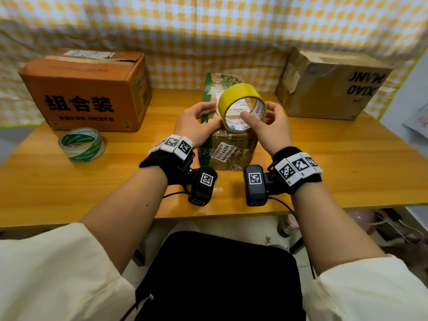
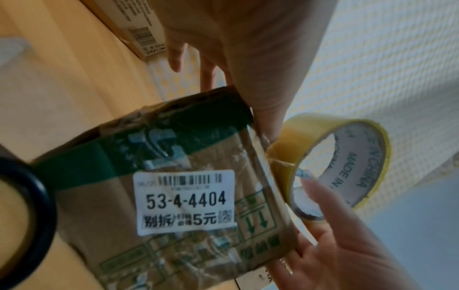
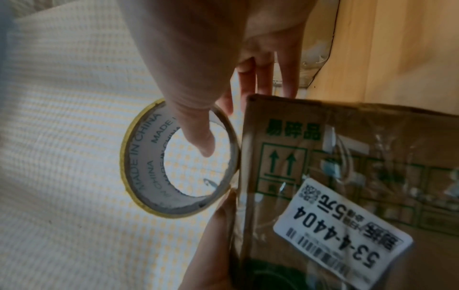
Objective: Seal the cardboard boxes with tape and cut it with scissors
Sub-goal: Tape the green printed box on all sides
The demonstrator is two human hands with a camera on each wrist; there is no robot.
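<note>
A small cardboard box [image 1: 228, 150] with green print and a white label 53-4-4404 stands mid-table. On its top near edge stands a yellow tape roll [image 1: 238, 92] on its rim. My right hand [image 1: 261, 114] grips the roll, thumb inside the white core and fingers round the outside. My left hand [image 1: 208, 117] lies on the box's top left, its thumb pressed against the top edge beside the roll. The left wrist view shows the box [image 2: 174, 196], the roll [image 2: 298, 133] and straight left fingers. In the right wrist view the thumb [image 3: 196, 127] sits in the roll [image 3: 139, 157]. No scissors are in view.
A large orange box [image 1: 85, 89] stands at the back left and a brown box [image 1: 331, 84] at the back right. A green-and-white tape roll [image 1: 81, 144] lies on the wooden table [image 1: 324, 158] at the left. A yellow checked cloth hangs behind.
</note>
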